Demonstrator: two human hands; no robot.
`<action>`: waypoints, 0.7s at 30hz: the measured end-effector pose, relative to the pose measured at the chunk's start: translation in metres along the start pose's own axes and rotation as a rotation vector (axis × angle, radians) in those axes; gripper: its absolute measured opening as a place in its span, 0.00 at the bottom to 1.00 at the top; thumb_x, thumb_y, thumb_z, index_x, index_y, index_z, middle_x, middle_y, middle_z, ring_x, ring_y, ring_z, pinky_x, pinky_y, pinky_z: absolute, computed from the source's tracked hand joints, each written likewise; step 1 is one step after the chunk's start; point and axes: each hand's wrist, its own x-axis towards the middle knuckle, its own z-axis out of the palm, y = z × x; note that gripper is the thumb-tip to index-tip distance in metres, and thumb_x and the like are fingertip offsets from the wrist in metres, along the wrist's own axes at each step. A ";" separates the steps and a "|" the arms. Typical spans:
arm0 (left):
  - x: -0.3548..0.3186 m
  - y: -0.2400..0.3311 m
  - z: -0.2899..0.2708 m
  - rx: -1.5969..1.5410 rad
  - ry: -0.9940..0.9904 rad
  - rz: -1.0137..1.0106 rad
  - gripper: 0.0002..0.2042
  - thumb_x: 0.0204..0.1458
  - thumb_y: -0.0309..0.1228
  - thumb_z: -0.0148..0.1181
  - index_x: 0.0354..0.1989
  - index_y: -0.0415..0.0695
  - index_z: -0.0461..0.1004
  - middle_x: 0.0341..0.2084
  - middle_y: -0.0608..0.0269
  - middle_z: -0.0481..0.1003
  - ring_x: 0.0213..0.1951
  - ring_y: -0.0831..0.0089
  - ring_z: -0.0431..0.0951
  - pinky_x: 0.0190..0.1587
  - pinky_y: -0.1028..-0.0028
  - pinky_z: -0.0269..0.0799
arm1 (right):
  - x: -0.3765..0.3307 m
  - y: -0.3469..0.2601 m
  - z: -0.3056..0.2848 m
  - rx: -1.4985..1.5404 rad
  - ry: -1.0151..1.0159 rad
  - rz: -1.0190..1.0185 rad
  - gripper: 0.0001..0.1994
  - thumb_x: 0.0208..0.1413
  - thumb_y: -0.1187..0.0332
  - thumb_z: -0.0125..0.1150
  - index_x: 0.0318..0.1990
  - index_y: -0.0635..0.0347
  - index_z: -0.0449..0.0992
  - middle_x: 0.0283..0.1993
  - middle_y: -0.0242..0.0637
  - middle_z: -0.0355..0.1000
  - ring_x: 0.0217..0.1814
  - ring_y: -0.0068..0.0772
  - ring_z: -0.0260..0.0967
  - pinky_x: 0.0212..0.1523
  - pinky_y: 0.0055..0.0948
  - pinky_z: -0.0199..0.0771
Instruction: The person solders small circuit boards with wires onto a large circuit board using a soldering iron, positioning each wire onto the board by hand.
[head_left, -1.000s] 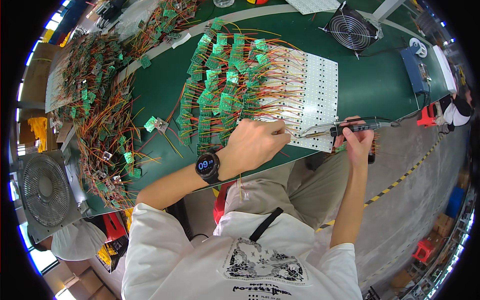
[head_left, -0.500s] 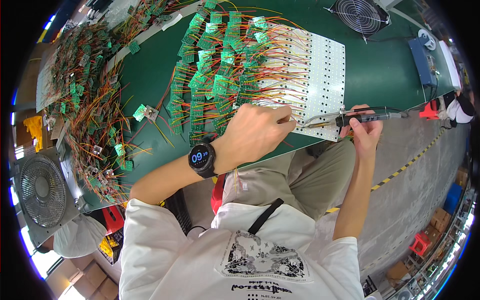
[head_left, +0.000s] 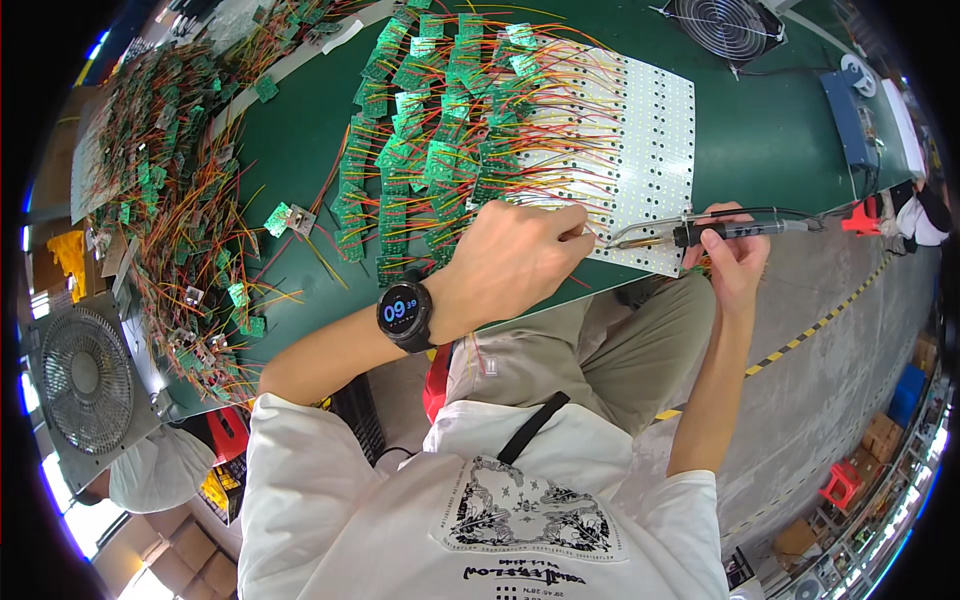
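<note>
Probably light and brittle, the green circuit boards (head_left: 441, 162) lie in columns on the green table (head_left: 310, 130), best lifted by their edges; their red and yellow wires (head_left: 560, 145) look limp. The left hand (head_left: 520, 258) is pinched, its hold hidden, over the stiff-looking white panel (head_left: 655, 130), graspable at its bare right edge. The soldering iron (head_left: 690, 234) is gripped by its handle in the right hand (head_left: 738, 264).

We cannot see what our left grip (head_left: 522, 256) holds by the desk's (head_left: 745, 140) near edge; the black fan (head_left: 722, 27) is cropped.

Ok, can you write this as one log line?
left hand: curled over white panel | right hand: holds soldering iron, tip near left hand | nearby: wired green circuit boards
</note>
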 end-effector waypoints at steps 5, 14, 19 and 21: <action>0.001 -0.001 0.002 0.018 -0.017 0.008 0.06 0.47 0.28 0.61 0.35 0.46 0.79 0.26 0.69 0.73 0.20 0.70 0.74 0.19 0.70 0.68 | -0.001 -0.002 0.001 -0.005 0.023 -0.004 0.13 0.51 0.77 0.62 0.44 0.71 0.71 0.31 0.42 0.74 0.22 0.29 0.73 0.22 0.24 0.75; 0.000 0.000 0.002 0.027 -0.011 0.010 0.06 0.48 0.28 0.61 0.35 0.46 0.79 0.26 0.68 0.73 0.20 0.70 0.74 0.19 0.70 0.68 | 0.001 0.003 0.000 0.061 0.018 -0.071 0.12 0.52 0.77 0.62 0.43 0.71 0.70 0.31 0.43 0.73 0.20 0.31 0.72 0.19 0.24 0.72; 0.000 0.000 0.002 0.021 0.008 0.014 0.06 0.48 0.29 0.61 0.34 0.46 0.79 0.26 0.68 0.73 0.20 0.70 0.74 0.19 0.70 0.68 | 0.003 0.004 -0.002 0.100 -0.034 -0.129 0.13 0.53 0.76 0.61 0.44 0.72 0.70 0.32 0.43 0.73 0.18 0.31 0.71 0.17 0.25 0.70; 0.001 0.001 -0.001 0.033 -0.010 0.012 0.05 0.48 0.29 0.61 0.34 0.46 0.78 0.26 0.68 0.73 0.20 0.70 0.74 0.20 0.70 0.68 | 0.003 0.005 -0.002 0.090 0.003 -0.139 0.13 0.53 0.75 0.61 0.44 0.72 0.70 0.34 0.44 0.73 0.18 0.31 0.70 0.17 0.25 0.70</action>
